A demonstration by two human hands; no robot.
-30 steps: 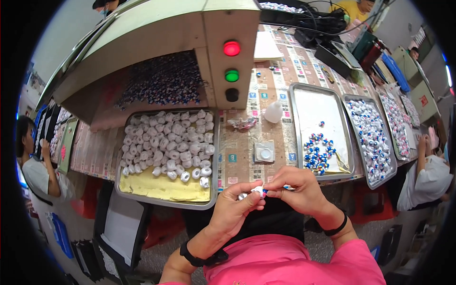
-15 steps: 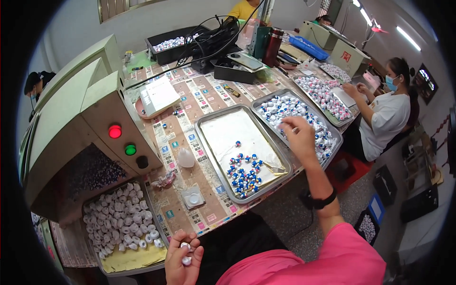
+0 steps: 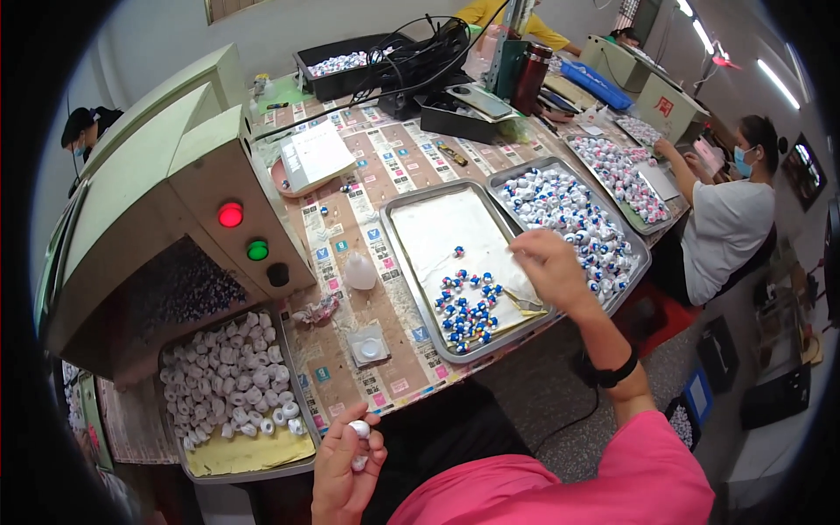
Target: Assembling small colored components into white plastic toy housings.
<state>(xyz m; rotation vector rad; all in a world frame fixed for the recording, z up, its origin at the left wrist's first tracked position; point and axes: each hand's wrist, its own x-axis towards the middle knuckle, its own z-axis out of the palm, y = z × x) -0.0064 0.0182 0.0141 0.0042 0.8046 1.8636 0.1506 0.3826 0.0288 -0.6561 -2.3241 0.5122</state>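
Observation:
My left hand is at the lower edge of the view, fingers curled around small white rounded pieces; two of them show. My right hand hovers over the right rim of a metal tray lined with white paper. Its thumb and fingers are pinched together, and whatever is between them is hidden. Small blue, white and red beads lie loose in the near part of that tray. Just beyond my right hand is a second metal tray full of white pieces with blue parts.
At left stands a beige machine with red and green lights; a tray of white pieces sits below its opening. A white bottle and a booklet are on the table. A co-worker sits at right beside another filled tray.
My right hand has moved from above the filled tray back toward the paper-lined tray. The left hand has turned slightly, still holding white pieces. The whole view has shifted a little.

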